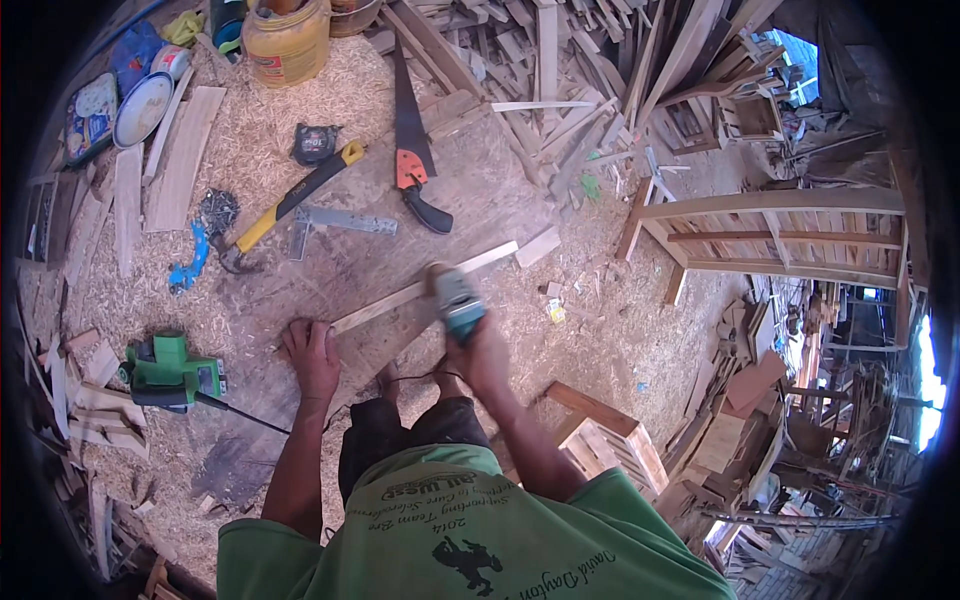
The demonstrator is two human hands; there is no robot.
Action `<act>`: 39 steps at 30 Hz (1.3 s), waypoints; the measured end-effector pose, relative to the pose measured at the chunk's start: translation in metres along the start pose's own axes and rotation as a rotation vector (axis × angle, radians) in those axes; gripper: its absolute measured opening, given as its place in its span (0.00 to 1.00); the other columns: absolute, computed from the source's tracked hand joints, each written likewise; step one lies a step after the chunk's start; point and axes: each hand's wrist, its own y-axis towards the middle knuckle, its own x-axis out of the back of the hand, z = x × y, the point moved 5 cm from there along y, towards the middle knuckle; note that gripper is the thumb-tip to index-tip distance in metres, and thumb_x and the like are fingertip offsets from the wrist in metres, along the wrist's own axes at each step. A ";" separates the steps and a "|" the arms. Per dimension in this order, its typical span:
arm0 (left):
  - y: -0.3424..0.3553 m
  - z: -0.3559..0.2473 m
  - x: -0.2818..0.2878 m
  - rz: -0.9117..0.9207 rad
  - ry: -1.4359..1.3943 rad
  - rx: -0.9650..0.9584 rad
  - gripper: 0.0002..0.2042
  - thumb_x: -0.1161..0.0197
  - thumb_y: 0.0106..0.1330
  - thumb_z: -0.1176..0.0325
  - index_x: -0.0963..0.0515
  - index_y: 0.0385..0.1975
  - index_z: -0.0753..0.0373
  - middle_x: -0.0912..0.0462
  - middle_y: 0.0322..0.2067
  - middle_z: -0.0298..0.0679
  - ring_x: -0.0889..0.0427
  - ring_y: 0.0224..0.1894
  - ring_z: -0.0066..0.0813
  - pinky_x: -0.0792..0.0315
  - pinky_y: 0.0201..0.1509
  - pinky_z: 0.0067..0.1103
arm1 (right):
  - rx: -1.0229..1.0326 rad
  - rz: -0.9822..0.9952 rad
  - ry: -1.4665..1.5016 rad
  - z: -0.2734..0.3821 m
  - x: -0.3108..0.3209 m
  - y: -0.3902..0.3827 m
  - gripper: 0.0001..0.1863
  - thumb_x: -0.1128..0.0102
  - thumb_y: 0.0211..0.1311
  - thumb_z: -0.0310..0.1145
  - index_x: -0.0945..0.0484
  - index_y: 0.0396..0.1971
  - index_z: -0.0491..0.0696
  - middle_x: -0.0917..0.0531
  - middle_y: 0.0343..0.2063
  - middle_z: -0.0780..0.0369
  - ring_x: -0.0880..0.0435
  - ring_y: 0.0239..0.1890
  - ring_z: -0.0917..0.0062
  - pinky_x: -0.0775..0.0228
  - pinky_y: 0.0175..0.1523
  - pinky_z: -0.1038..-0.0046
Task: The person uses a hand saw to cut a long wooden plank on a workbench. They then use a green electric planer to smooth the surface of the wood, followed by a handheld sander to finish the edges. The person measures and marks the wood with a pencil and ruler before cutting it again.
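Note:
A long, narrow wooden strip (378, 306) lies slantwise on the worn wooden work board. My left hand (311, 358) presses down at its near left end, fingers closed over it. In my right hand (480, 355) is a teal and grey power sander (458, 304), gripped by its near end. The tool is blurred by motion, and its brownish front end meets or hovers over the strip's middle; I cannot tell which. A short wood offcut (538, 246) lies by the strip's far end. Beyond the strip are a metal try square (345, 220) and a handsaw (412, 150).
A hammer (295, 200), a black tape measure (315, 143) and a blue tool (190, 262) lie left, among shavings. A green electric planer (172, 372) sits nearer me. A yellow tub (285, 45), scrap wood (590, 60) and a wooden frame (780, 240) stand around.

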 end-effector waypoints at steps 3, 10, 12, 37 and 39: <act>0.001 0.000 -0.003 -0.011 0.005 -0.009 0.06 0.37 0.75 0.67 0.20 0.46 0.59 0.25 0.52 0.51 0.28 0.57 0.58 0.34 0.63 0.51 | 0.176 0.047 -0.076 0.035 -0.032 -0.026 0.31 0.25 0.64 0.46 0.30 0.55 0.42 0.13 0.32 0.45 0.12 0.37 0.40 0.20 0.41 0.43; -0.001 0.004 -0.004 0.002 0.004 0.000 0.07 0.38 0.77 0.64 0.20 0.46 0.58 0.25 0.53 0.52 0.28 0.58 0.59 0.35 0.63 0.52 | 0.010 -0.038 -0.048 0.018 -0.004 0.011 0.33 0.25 0.64 0.45 0.31 0.56 0.40 0.13 0.34 0.42 0.12 0.38 0.39 0.20 0.43 0.43; -0.002 0.003 -0.004 0.016 0.016 0.020 0.06 0.38 0.77 0.65 0.20 0.45 0.59 0.25 0.53 0.54 0.28 0.58 0.60 0.35 0.63 0.52 | -0.017 -0.164 -0.040 -0.009 0.023 0.038 0.31 0.25 0.64 0.46 0.30 0.55 0.40 0.13 0.34 0.42 0.12 0.37 0.38 0.20 0.42 0.43; -0.006 0.009 -0.016 0.046 0.101 0.016 0.11 0.39 0.74 0.67 0.19 0.52 0.57 0.24 0.59 0.53 0.29 0.64 0.59 0.38 0.67 0.54 | 0.049 0.108 -0.048 0.015 0.007 0.030 0.30 0.27 0.66 0.43 0.32 0.57 0.41 0.14 0.39 0.43 0.11 0.38 0.43 0.19 0.42 0.44; -0.006 0.006 -0.012 0.018 0.101 0.019 0.09 0.41 0.77 0.64 0.19 0.50 0.58 0.24 0.58 0.54 0.28 0.62 0.60 0.37 0.65 0.54 | -0.062 -0.060 0.003 -0.016 0.031 0.057 0.29 0.27 0.66 0.44 0.31 0.56 0.44 0.12 0.34 0.43 0.12 0.37 0.40 0.20 0.42 0.43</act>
